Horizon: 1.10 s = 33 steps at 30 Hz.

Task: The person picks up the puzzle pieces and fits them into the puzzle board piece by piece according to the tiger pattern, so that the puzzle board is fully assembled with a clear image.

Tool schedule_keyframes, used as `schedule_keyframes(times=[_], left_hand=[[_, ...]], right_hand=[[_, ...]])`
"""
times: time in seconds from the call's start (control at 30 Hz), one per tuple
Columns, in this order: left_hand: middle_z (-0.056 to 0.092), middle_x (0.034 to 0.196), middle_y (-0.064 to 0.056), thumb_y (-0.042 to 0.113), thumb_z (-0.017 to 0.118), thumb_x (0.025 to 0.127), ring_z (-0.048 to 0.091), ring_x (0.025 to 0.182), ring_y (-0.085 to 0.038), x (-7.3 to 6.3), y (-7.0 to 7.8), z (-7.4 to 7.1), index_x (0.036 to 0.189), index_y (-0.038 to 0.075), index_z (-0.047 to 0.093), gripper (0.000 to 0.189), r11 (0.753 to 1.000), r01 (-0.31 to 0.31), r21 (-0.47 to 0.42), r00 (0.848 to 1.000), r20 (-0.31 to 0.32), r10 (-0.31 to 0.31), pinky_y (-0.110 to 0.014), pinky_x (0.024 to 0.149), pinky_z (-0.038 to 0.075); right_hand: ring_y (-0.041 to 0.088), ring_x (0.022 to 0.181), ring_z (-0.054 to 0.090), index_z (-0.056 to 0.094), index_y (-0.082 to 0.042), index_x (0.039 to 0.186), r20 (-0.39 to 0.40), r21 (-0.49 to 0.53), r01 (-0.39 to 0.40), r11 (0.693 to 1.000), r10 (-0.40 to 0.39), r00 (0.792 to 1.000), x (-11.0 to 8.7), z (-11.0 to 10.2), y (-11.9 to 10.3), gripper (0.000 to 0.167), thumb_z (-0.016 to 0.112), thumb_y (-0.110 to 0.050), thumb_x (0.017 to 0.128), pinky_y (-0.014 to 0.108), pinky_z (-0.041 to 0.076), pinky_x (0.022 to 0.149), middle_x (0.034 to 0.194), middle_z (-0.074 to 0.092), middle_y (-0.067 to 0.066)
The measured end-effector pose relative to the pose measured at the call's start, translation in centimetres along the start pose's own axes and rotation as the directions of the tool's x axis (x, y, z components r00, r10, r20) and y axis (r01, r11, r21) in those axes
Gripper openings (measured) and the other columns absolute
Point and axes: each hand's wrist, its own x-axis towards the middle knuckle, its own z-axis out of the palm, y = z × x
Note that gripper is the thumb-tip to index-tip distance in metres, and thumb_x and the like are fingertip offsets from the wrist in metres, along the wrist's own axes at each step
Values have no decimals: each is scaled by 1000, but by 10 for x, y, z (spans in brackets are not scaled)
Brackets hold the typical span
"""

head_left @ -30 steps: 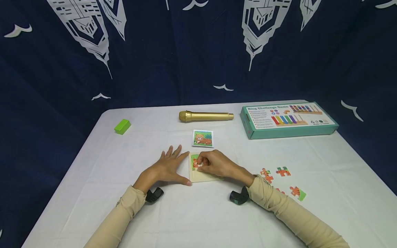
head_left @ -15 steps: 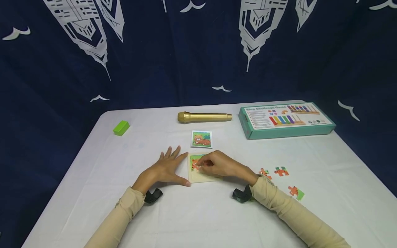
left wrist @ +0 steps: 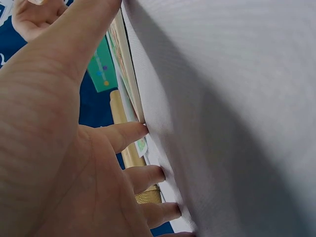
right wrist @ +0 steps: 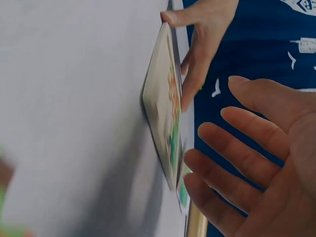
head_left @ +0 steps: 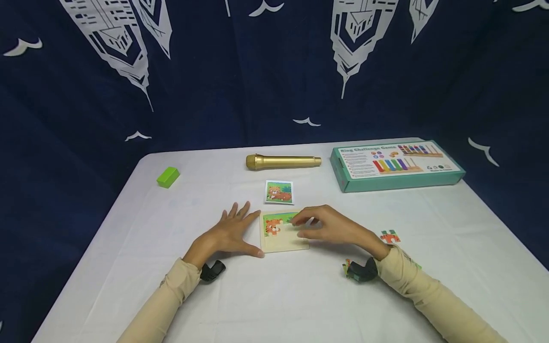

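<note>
A small wooden jigsaw board (head_left: 285,244) lies flat, its left and upper parts filled with pieces showing a tiger's face (head_left: 272,227) and green leaves. My left hand (head_left: 229,233) is spread on the cloth, thumb and index fingertips at the board's left corners; the left wrist view shows the index fingertip right at the board's edge (left wrist: 129,74). Over the board's right side hovers my right hand (head_left: 336,228), fingers loosely bent and apart. In the right wrist view that hand (right wrist: 261,163) holds nothing. Behind the board is a tiger picture card (head_left: 279,192).
Loose jigsaw pieces lie to the right: one orange and green piece (head_left: 390,237), another (head_left: 345,267) partly behind the right wrist camera (head_left: 362,270), others covered by the sleeve. Farther back are a gold microphone (head_left: 283,162), a green game box (head_left: 399,166) and a green block (head_left: 168,177).
My right hand has drawn back to the right from the tiger's face piece and its fingers have parted, leaving the piece in the board. My left hand has stayed in place.
</note>
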Motion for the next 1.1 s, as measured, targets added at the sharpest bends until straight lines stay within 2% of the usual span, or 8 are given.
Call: schedule_keyframes(times=[0.13, 0.33, 0.5, 0.63, 0.83, 0.93, 1.1], left_hand=[[1, 160, -15, 70, 73, 65, -8, 144, -42, 0, 0, 0, 154, 20, 22, 114, 1000, 5, -5, 1000, 5, -5, -61, 114, 1], [1, 160, -15, 70, 73, 65, -7, 144, -42, 0, 0, 0, 154, 20, 22, 114, 1000, 5, -4, 1000, 0, -5, -61, 114, 1], [1, 160, -15, 70, 73, 65, -8, 144, -42, -1, -1, 0, 154, 20, 22, 114, 1000, 5, -9, 1000, 1, -5, -61, 114, 1], [1, 160, -15, 70, 73, 65, -7, 145, -42, -1, -1, 0, 154, 20, 22, 115, 1000, 7, -6, 1000, 4, -7, -60, 114, 1], [2, 160, -15, 69, 74, 65, -8, 144, -42, 0, 1, 0, 154, 20, 22, 114, 1000, 5, -10, 1000, 10, -5, -61, 114, 0], [1, 160, -15, 70, 73, 65, -8, 144, -42, 0, 1, -1, 154, 20, 21, 114, 1000, 7, -5, 1000, 11, -7, -61, 114, 0], [2, 160, -15, 70, 73, 65, -8, 144, -42, 1, 1, -1, 154, 20, 22, 115, 1000, 3, -1, 1000, 6, -3, -61, 114, 1]], right_hand=[[18, 112, 59, 68, -11, 116, -64, -38, -21, 999, 19, 998, -17, -14, 7, 33, 73, -26, 86, 45, 47, 95, 115, 68, -1], [23, 121, 55, 66, -12, 119, -114, -66, -76, 995, 68, 991, -45, -33, 19, 40, 74, -30, 85, 50, 43, 100, 125, 63, 0], [29, 129, 46, 63, -13, 124, -125, -74, -155, 985, 145, 982, -66, -45, 30, 47, 74, -34, 84, 54, 39, 103, 136, 56, 8], [39, 133, 38, 60, -11, 128, -127, -95, -192, 977, 179, 976, -81, -51, 37, 54, 76, -33, 82, 62, 34, 102, 140, 50, 15], [46, 137, 28, 56, -11, 131, -133, -73, -277, 958, 266, 955, -106, -58, 44, 60, 79, -31, 79, 70, 25, 101, 146, 42, 20], [50, 137, 24, 56, -10, 130, -129, -66, -271, 960, 261, 957, -116, -60, 47, 58, 78, -27, 80, 73, 23, 100, 146, 40, 22], [52, 135, 25, 61, -12, 125, -141, -74, -272, 959, 260, 955, -129, -60, 52, 52, 79, -26, 78, 72, 24, 99, 145, 41, 23]])
